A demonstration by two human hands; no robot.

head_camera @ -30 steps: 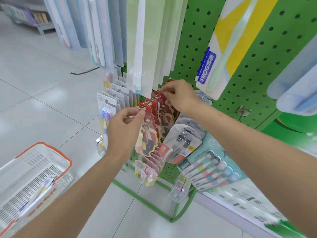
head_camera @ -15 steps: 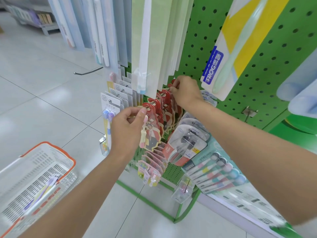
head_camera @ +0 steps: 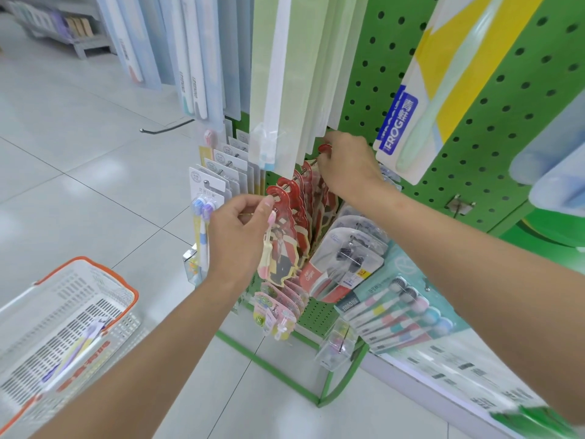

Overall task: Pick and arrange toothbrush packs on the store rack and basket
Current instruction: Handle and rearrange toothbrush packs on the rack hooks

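A: What's nearest?

B: The basket [head_camera: 63,315], low on the left. One pack [head_camera: 79,346] lies flat in it, well apart from both hands.

A: And the left hand?

B: The left hand [head_camera: 237,229] is at the free end of the peg [head_camera: 308,165]. Its thumb and forefinger pinch the front pack [head_camera: 281,245] just under its red top.

A: How do the packs lie?

B: They hang in a row [head_camera: 304,201] on that one peg. Each has its long axis straight down, and their faces stack along the peg. The peg runs from the rack [head_camera: 474,153] out toward the left hand.

A: The right hand?

B: The right hand [head_camera: 345,166] is farther in, at the rack end of the row. Its fingers are curled on the rear pack [head_camera: 324,149]. I can't tell how firm that grip is.

A: So what does the next move turn on?

B: The peg's line, I'd judge. A pack coming off must slide outward along it, toward the left hand, which is nearer the tip. A pack pushed back goes toward the right hand. Pulling straight down would likely just snag on the peg.
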